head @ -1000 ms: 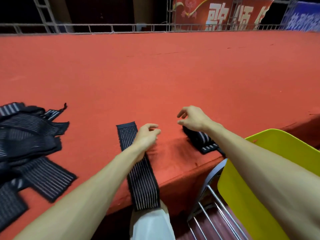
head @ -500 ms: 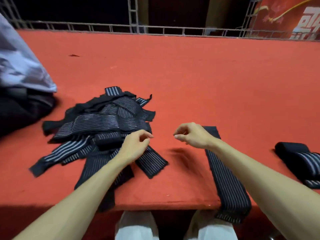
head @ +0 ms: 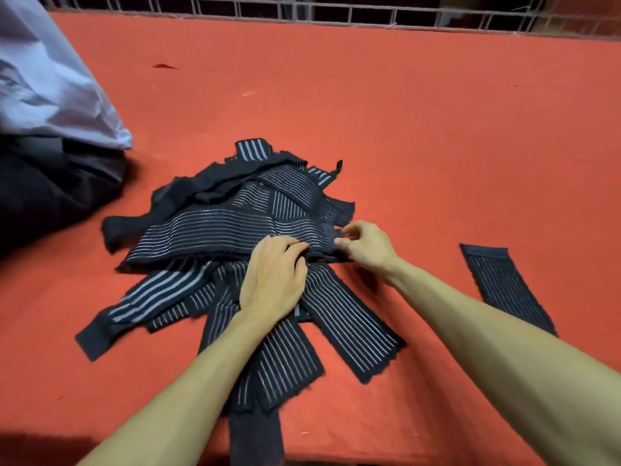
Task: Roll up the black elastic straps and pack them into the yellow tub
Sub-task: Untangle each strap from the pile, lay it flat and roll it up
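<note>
A heap of several black elastic straps (head: pixel 215 230) with white stripes lies on the red cloth-covered table (head: pixel 437 146). My left hand (head: pixel 272 277) rests on top of the heap, its fingertips curled under the near edge of the uppermost wide strap. My right hand (head: pixel 364 245) pinches the right end of that same wide strap between thumb and fingers. One separate strap (head: pixel 504 287) lies flat on the table to the right, partly behind my right forearm. The yellow tub is out of view.
A white bag (head: pixel 50 82) sits on a dark bundle (head: pixel 50 186) at the far left of the table. A metal railing (head: pixel 369 15) runs along the table's far side. The table's near edge lies just below my forearms.
The view has swung left, off the yellow tub and the rolled strap. Both hands have moved from bare cloth onto the heap and taken hold of the uppermost wide strap.
</note>
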### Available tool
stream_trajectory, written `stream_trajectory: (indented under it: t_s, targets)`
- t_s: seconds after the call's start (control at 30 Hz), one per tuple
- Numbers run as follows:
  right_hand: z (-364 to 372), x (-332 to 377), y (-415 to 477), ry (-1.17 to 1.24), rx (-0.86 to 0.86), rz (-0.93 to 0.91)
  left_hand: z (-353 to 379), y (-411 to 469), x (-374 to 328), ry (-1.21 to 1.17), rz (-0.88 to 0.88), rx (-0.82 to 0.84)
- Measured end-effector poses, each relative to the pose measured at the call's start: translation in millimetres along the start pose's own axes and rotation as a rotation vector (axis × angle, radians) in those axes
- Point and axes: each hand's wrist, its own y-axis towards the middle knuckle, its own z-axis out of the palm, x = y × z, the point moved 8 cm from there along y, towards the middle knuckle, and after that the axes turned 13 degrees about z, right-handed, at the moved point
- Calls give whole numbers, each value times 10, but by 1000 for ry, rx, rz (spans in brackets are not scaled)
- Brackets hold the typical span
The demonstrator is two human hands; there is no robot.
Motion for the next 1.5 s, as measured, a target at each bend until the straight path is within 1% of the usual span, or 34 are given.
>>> stream_trajectory:
  t_s: [0.1, 0.23, 0.33, 0.4, 0.47, 0.53, 0.63, 0.73, 0.8, 0.87, 0.93, 1.0, 1.1, 1.17, 1.23, 1.37, 1.43, 1.5]
  targets:
    - [132, 22, 137, 47, -44, 65, -23, 21, 37, -16, -16, -23]
    - [212, 29, 173, 45, -65, 115, -70, 34, -9, -9, 5, -45]
    - [156, 54, 104, 102, -67, 99, -85, 16, -33, -19, 9, -45]
    - [63, 66, 38, 204, -52, 54, -142, 5, -53, -53, 9, -65]
    - [-62, 107, -71, 363, 29, -15, -218, 14, -73, -113, -11, -85]
    - [-208, 182, -206, 499, 154, -87, -348, 81, -113, -179, -33, -133]
    - [-418, 322, -451, 612, 367, -142, -586, 275, -244, -272, -72, -203]
    - [-633, 403, -681, 694, 536, -166, -702, 481, -523, -364, -54, -132]
    - [-845, 428, -861, 745, 577, -192, -710, 544, -744, -420, -17, -52]
    - [-1096, 398, -1024, 835, 588, -203, -647, 543, -922, -489, -32, 45]
    - [-1357, 290, -1105, 977, 571, -174, -556, 509, -1076, -533, -42, 138]
    - [-1612, 147, -1140, 1087, 515, -172, -464, 479, -1233, -558, -16, 201]
    - [-1911, -110, -1151, 1207, 386, -143, -303, 441, -1500, -586, 8, 327]
    - [-2048, -269, -1161, 1220, 293, -114, -213, 435, -1664, -624, 7, 380]
    - [-2133, -343, -1174, 1157, 229, -119, -161, 457, -1797, -666, -1, 403]
    - [-2276, -417, -1250, 1117, 157, -118, -192, 481, -2085, -932, -148, 428]
    - [-2345, -393, -1310, 1152, 158, -123, -277, 511, -2227, -1089, -231, 416]
    - [-2403, -368, -1344, 1194, 183, -126, -387, 525, -2388, -1247, -276, 442]
